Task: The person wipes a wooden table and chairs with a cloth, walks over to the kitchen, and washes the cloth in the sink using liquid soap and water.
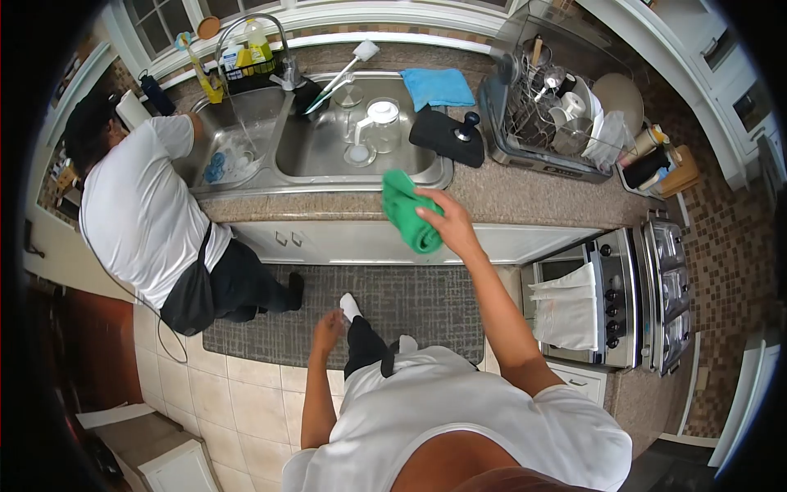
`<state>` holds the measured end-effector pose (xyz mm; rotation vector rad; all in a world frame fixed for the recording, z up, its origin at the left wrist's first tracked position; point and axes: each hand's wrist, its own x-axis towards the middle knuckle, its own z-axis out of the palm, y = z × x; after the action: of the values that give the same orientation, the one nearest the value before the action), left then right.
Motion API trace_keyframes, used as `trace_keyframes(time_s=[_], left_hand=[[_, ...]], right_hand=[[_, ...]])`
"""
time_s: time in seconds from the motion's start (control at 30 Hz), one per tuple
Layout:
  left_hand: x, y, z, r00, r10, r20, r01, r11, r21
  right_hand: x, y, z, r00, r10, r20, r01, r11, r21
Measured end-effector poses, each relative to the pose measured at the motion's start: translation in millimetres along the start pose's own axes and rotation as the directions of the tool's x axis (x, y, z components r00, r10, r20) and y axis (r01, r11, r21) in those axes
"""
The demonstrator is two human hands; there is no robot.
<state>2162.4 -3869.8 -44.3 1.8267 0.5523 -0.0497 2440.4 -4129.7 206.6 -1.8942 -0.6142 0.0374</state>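
Note:
In my right hand (447, 220) is a folded green cloth (404, 210), held up in front of the counter's front edge. My fingers are closed around its right side. My left hand (328, 330) hangs low above the floor mat, apart from everything; its fingers are too small and blurred to read. Beyond the green cloth lies the double sink (287, 168), its right basin holding a clear jug (381, 123) with a white lid and handle. A black cloth (438, 141) with a dark-knobbed tool (467, 127) on it rests right of the sink, near a blue cloth (437, 87).
A co-worker in a white shirt (143, 205) leans over the left basin, where the faucet (287, 72) runs. A loaded dish rack (545, 164) stands on the right counter. The stove (623, 303) is at the right, with a white towel (567, 307). A grey mat (254, 328) covers the floor.

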Motion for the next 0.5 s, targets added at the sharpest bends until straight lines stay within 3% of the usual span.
trace_keyframes(time_s=[0.07,0.17,0.37,0.5], left_hand=[[33.9,29.0,-8.3,0.991,0.126,-0.038,-0.123,0.990,0.068],[66.3,129.8,-25.6,0.995,0.092,-0.045,-0.095,0.992,-0.077],[153.2,199.7,-40.6,0.980,0.198,-0.035,-0.201,0.963,-0.180],[190.3,227.3,-48.0,0.943,0.331,0.023,-0.327,0.938,-0.111]], right_hand=[[37.4,-15.3,22.1,0.997,-0.071,-0.043,0.072,0.997,0.023],[79.2,2.0,68.5,0.987,-0.151,-0.056,0.151,0.989,-0.006],[100.3,39.3,160.1,0.976,-0.219,-0.019,0.178,0.840,-0.513],[105.9,35.9,162.3,0.974,-0.223,-0.030,0.177,0.842,-0.510]])
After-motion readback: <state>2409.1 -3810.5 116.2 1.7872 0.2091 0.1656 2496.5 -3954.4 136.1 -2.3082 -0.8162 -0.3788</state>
